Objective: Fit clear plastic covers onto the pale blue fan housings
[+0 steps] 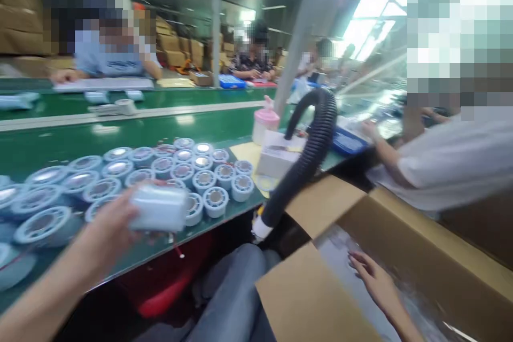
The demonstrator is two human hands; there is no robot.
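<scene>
Head view: left hand (108, 230) is clamping its fingers on a pale blue casing (158, 207) above the green tabletop (120, 136), while right hand (374, 278), fingers apart, is resting inside the cardboard box (420, 246) at four o'clock.

A green bench (120, 136) carries rows of round white parts (120, 181), a small white box (278, 160) and a pink-capped bottle (264, 123).

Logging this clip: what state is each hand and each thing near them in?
left hand: closed around a white part, lifted over the bench
white part: held, blurred
right hand: open, flat inside the box
cardboard box: flaps open
round parts: lying in rows on the green bench
black hose: bent over, hanging down
</scene>
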